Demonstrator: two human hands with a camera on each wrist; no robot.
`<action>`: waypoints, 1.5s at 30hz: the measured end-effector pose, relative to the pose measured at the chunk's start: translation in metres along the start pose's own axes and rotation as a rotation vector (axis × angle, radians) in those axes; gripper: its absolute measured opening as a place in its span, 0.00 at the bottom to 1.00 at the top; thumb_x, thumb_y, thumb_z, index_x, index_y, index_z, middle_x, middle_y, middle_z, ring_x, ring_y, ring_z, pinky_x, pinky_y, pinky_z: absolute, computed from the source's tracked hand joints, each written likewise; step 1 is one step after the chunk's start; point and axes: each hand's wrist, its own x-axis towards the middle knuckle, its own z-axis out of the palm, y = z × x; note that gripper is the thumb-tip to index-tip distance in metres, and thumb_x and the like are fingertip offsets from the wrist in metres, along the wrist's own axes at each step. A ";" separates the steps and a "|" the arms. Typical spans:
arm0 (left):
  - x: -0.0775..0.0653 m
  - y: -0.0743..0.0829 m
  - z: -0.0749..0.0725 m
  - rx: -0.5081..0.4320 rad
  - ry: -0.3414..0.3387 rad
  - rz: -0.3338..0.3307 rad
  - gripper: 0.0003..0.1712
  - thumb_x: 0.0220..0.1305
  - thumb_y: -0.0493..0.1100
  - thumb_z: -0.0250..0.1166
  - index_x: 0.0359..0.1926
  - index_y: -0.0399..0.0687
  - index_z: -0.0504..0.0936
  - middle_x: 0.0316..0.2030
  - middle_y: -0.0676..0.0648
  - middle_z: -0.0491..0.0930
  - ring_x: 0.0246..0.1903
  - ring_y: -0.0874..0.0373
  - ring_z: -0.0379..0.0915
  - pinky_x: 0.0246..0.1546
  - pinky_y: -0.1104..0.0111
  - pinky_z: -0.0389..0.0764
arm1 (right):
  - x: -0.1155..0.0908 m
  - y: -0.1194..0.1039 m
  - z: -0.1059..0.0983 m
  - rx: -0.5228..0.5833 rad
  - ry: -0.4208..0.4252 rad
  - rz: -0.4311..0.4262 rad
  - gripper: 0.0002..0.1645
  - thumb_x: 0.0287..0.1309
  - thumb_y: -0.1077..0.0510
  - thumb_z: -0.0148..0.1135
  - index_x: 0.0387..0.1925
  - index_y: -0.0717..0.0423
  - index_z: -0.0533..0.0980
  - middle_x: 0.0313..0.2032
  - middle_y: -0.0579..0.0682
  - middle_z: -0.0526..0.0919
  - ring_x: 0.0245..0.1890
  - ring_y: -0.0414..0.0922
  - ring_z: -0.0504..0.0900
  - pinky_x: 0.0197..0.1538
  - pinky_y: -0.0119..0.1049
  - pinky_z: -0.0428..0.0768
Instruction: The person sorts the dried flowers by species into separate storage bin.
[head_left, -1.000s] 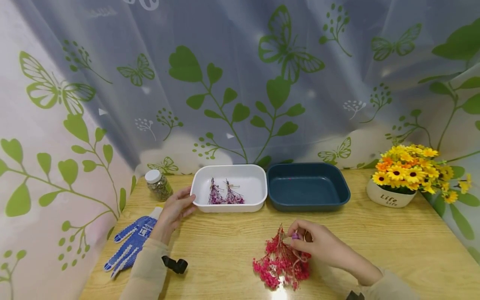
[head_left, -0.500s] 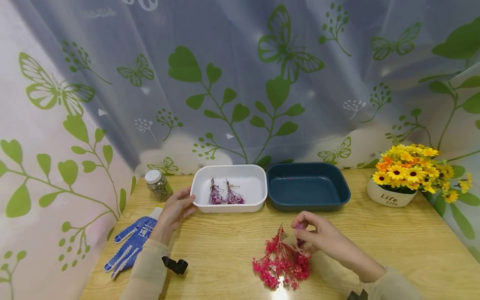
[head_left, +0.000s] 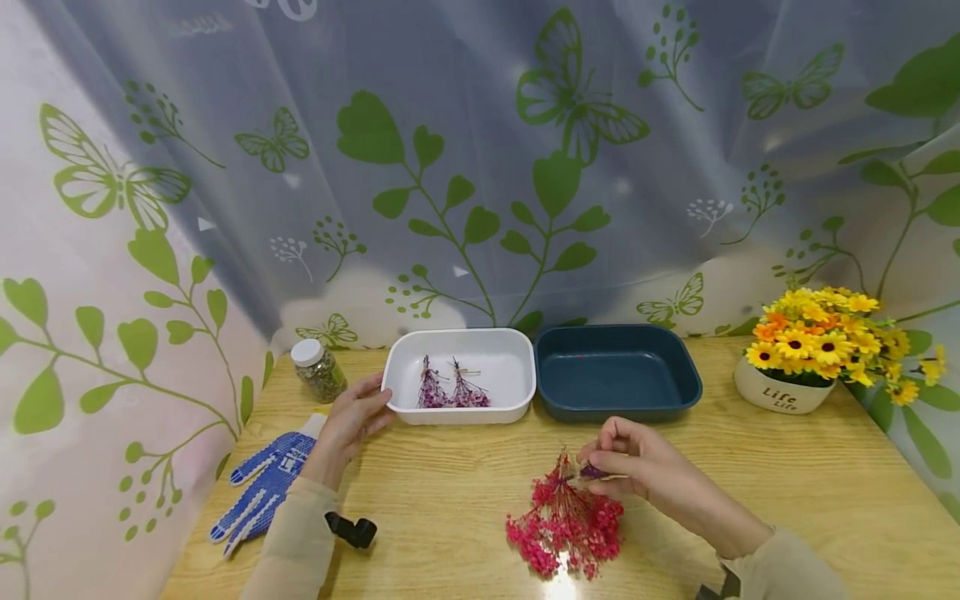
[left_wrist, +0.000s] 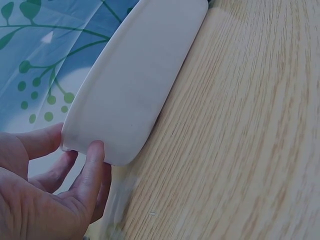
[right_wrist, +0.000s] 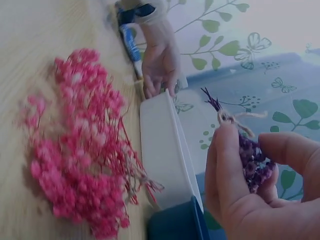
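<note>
Two purple bunches [head_left: 467,395] lie in the white tray [head_left: 459,417], whose left end the left hand [head_left: 354,423] holds between thumb and fingers. The right hand [head_left: 648,471] pinches another purple bunch [right_wrist: 254,162] above the worktop [head_left: 435,500], in neither tray yet. The work seems partway along; the pink flowers [head_left: 566,521], on the near worktop, probably remain to be handled.

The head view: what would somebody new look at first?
Probably the bright yellow flowers in the pale pot, on the right. Next might come the pinkish-red bunch on the table, in front of the dark blue tray. Near it, the right hand holds a small purple bunch.
</note>
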 end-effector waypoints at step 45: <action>-0.003 0.001 0.000 0.013 -0.017 0.012 0.33 0.80 0.40 0.58 0.81 0.43 0.62 0.73 0.35 0.68 0.43 0.67 0.83 0.47 0.76 0.89 | 0.021 -0.002 -0.001 0.346 -0.004 -0.007 0.18 0.77 0.64 0.58 0.63 0.55 0.80 0.53 0.46 0.87 0.52 0.38 0.88 0.59 0.30 0.87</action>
